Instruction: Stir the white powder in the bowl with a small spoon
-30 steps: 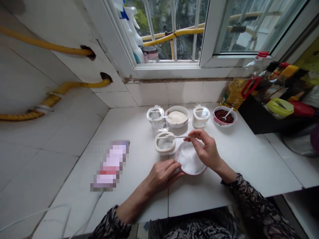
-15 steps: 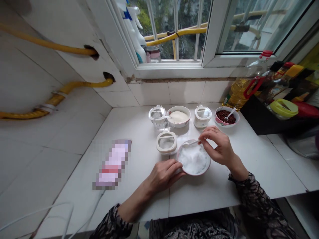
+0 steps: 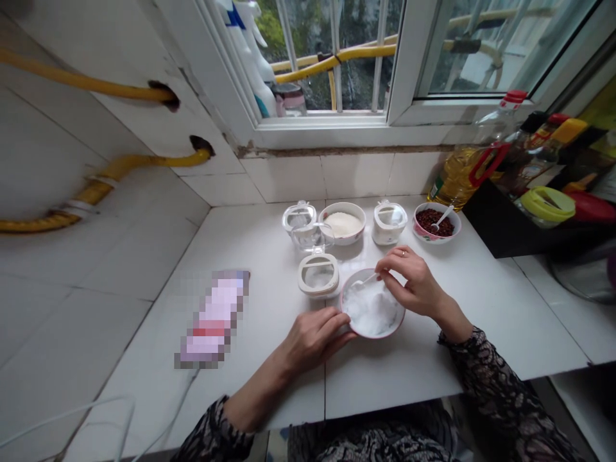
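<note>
White tiled bench (image 3: 260, 385) fills my view. Nearest me, my left hand (image 3: 317, 332), back upward, grips the rim of a bowl (image 3: 380, 335) of white grains (image 3: 371, 312). My right hand (image 3: 411, 280) pinches a small spoon (image 3: 366, 280) above it, wrist angled inward; the scoop points left and down toward the grains, handle slanting up rightward. Just beyond, an open jar (image 3: 318, 293) holds white contents. Farther back I see cream-coloured grains (image 3: 342, 224) and dark-red pieces (image 3: 429, 221) in separate bowls.
</note>
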A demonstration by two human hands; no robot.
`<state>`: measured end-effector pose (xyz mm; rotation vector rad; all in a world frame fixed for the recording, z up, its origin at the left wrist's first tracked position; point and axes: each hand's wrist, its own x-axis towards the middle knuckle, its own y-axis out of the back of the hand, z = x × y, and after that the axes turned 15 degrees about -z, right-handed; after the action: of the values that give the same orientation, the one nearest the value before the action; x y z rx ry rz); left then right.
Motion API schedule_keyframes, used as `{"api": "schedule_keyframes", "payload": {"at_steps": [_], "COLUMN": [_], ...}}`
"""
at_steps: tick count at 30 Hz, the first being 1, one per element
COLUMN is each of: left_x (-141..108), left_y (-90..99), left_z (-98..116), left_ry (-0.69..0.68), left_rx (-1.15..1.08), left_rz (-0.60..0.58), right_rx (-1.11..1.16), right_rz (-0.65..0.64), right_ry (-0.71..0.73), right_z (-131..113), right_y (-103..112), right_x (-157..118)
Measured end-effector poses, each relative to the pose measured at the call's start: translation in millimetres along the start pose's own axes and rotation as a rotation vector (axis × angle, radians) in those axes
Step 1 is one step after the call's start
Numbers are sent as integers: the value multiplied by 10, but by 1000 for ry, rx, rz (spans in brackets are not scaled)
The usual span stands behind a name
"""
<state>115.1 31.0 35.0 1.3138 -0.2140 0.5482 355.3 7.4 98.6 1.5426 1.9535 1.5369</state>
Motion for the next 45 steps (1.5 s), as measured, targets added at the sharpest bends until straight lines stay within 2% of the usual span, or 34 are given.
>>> {"api": "schedule_keyframes", "payload": {"at_steps": [6, 14, 22, 26, 29, 32, 34, 38, 40, 42, 45], "left_x": [-4, 0, -7, -6, -14, -20, -19, -11, -6, -2, 0], "left_y": [-8, -21, -19, -34, -36, -29, -24, -22, -23, -22, -20], "left_z": [-4, -13, -8, -16, -20, -19, -17, -13, -10, -8, -9], "left_ry": [-6, -9, -5, -20, -14, -12, -14, -10, -9, -11, -14], "left_rx": [9, 13, 0, 1, -1, 3, -1, 7, 19, 22, 18], "left_rz": [4, 9, 6, 17, 4, 6, 10, 11, 13, 10, 9], "right_rx": [92, 227, 740, 895, 950, 863, 672, 91, -48, -59, -5], "right_rz": [54, 26, 137, 167, 208, 276, 284, 128, 96, 149, 282], "right_ry": [-225, -340, -601, -632, -604, -496, -388, -29, 66, 41, -103], "right_z": [2, -24, 51, 97, 33, -118, -217, -293, -275, -242, -178], "right_y": [-57, -150, -79, -76, -96, -172, -246, -347, -332, -266, -109], "right_x": [-9, 15, 31, 46, 69, 95, 110, 137, 141, 132, 91]}}
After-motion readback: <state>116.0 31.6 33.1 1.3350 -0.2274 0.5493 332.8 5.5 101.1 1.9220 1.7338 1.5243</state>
